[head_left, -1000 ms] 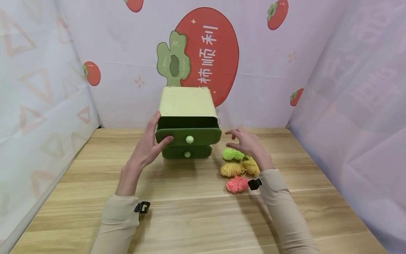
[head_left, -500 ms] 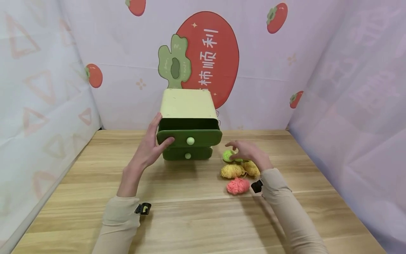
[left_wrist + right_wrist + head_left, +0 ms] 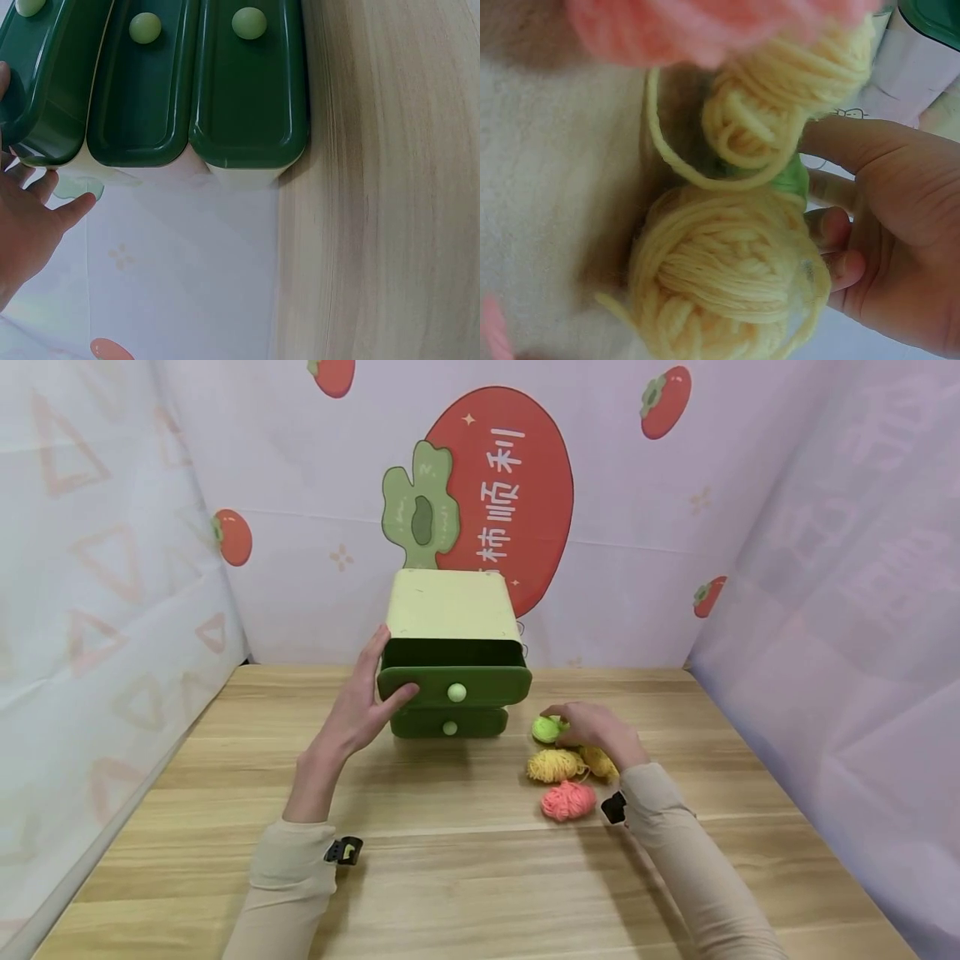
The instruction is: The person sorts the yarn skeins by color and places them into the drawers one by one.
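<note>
A cream cabinet with dark green drawers stands at the back; its top drawer is pulled out. My left hand rests against its left side, fingers extended and thumb on the drawer front. In the left wrist view, those fingers are spread by the cabinet's side. My right hand curls its fingers and thumb round a ball of green yarn, partly hidden by the hand. Yellow yarn balls lie just in front, hiding much of the green yarn in the right wrist view.
A ball of pink yarn lies nearest me in the group. A loose yellow strand loops between the yellow balls. The wooden table ends at a printed cloth backdrop, with cloth walls on both sides.
My right hand has come down from above the yarn and closed round the green ball. The left hand stays at the cabinet. The whole view has shifted slightly.
</note>
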Tool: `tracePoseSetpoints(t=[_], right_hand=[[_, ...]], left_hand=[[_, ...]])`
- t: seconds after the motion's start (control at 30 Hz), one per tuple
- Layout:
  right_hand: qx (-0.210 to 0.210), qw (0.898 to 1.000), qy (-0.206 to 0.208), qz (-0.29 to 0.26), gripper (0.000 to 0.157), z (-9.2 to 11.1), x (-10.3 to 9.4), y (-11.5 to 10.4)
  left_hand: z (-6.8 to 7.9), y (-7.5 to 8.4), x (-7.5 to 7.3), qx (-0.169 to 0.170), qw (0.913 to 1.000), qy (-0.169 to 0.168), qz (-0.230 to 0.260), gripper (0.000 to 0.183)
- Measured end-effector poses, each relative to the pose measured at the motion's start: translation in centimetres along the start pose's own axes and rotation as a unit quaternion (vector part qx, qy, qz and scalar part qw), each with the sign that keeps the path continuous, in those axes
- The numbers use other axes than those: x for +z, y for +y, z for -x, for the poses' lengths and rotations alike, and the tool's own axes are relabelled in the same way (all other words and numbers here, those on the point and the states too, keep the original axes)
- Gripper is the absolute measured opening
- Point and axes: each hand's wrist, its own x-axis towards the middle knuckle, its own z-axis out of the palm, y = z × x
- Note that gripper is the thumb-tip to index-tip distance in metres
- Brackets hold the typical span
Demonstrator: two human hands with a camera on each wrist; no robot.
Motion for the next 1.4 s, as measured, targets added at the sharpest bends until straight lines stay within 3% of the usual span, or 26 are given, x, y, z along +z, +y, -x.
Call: tracePoseSetpoints(t=[0.23,0.4,0.7,0.97,1.4], right_hand=[[0.011,0.999,0.031,-0.014,0.05,0.2,0.3,0.4],[-0.005,0.998,0.054,-0.019,0.05,0.5,0.2,0.6],[-0.02,0.994,0.11,-0.002,0.048,1.2,-1.2,0.5],[-0.018,0.983,0.178,0.043,0.047,2.1,-3.5,-0.7],[-0.043,0.966,0.251,0.054,0.045,3.5,-6.0,-2.4]], left_hand=[[-0.1,0.2,0.1,0.006,1.0,0.001,-0.001,0.089],[0.0,0.2,0.2,0.005,1.0,-0.002,0.0,0.089],[0.0,0.1,0.4,0.008,1.0,-0.003,0.0,0.089],[0.0,0.0,0.1,-0.001,1.0,-0.008,0.003,0.091],[0.1,0.1,-0.1,-0.003,1.0,-0.008,0.005,0.09]])
